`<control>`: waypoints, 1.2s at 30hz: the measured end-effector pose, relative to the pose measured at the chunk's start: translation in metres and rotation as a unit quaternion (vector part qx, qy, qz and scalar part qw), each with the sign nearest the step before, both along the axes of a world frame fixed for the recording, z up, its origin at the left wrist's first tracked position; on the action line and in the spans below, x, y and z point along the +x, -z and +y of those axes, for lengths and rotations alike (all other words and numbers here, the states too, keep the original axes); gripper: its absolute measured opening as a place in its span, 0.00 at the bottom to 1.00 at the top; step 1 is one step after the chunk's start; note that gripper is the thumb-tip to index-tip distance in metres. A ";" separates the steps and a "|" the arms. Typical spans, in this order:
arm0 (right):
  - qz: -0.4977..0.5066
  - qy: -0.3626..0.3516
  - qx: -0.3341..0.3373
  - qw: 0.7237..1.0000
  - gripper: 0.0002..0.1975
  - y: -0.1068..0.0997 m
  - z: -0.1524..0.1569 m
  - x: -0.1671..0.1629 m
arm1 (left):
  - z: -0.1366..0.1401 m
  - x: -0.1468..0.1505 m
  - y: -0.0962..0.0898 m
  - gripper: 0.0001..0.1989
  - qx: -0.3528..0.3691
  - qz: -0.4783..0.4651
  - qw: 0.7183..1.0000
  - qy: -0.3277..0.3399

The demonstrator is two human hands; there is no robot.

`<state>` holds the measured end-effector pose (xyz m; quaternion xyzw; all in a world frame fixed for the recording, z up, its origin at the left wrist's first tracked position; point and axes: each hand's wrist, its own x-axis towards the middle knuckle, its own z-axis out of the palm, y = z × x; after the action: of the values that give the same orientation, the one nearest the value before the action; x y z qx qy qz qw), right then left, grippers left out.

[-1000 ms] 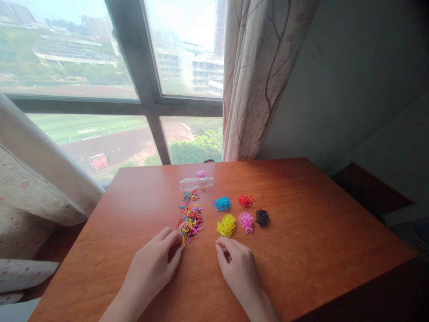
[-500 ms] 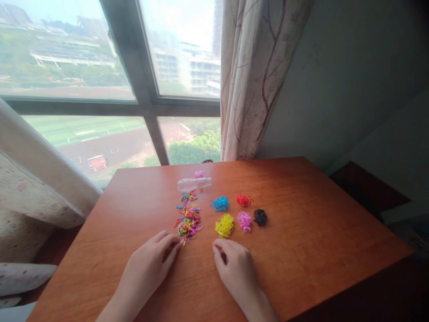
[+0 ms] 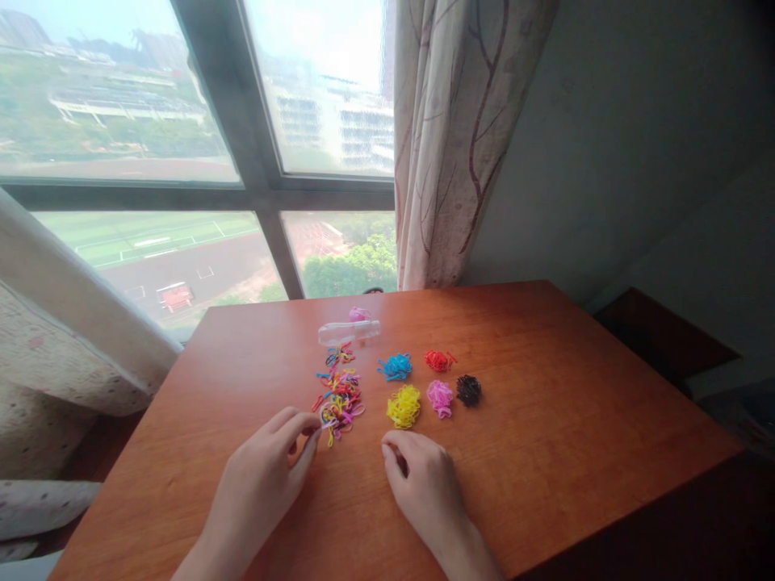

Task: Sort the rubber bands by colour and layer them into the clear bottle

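Observation:
A mixed pile of coloured rubber bands (image 3: 340, 395) lies on the wooden table in front of me. At its near left edge my left hand (image 3: 272, 456) pinches a pale pink rubber band (image 3: 328, 424) between thumb and forefinger. My right hand (image 3: 424, 476) rests just below a heap of yellow rubber bands (image 3: 404, 406), its fingers curled and thumb against forefinger; whatever may be inside is hidden. Beyond the yellow heap are blue rubber bands (image 3: 395, 367). Pink (image 3: 440, 399), red (image 3: 438, 361) and black rubber bands (image 3: 468, 390) form separate heaps to the right.
Behind the mixed pile a clear plastic container (image 3: 349, 332) lies on its side, with a pink object (image 3: 359, 314) behind it. The table (image 3: 575, 411) extends right to its edge. A window frame (image 3: 266, 194) and a curtain (image 3: 451, 145) stand beyond the table.
My left hand has shifted slightly up and left, and the pale pink band at its fingertips now shows more plainly. My right hand keeps its pose. The view has shifted a little.

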<state>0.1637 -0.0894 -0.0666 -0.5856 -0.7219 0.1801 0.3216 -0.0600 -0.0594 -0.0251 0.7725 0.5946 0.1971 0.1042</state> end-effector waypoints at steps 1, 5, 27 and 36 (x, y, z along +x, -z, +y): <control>0.001 -0.001 -0.003 1.000 0.09 0.000 0.000 0.000 | 0.002 0.006 -0.002 0.12 -0.004 -0.002 1.000 0.012; -0.007 -0.006 -0.011 1.000 0.10 -0.003 0.000 0.000 | 0.015 0.042 -0.016 0.11 -0.026 -0.010 0.996 0.084; -0.043 0.010 -0.017 0.999 0.09 0.006 0.000 0.001 | 0.067 0.132 -0.021 0.07 -0.067 0.078 0.968 0.228; -0.024 -0.011 -0.011 1.000 0.09 0.000 -0.002 -0.001 | 0.041 0.035 -0.020 0.10 -0.075 -0.007 0.993 0.092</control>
<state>0.1630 -0.0911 -0.0666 -0.5854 -0.7338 0.1770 0.2959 -0.0255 -0.0184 -0.0051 0.8123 0.5335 0.1474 0.1837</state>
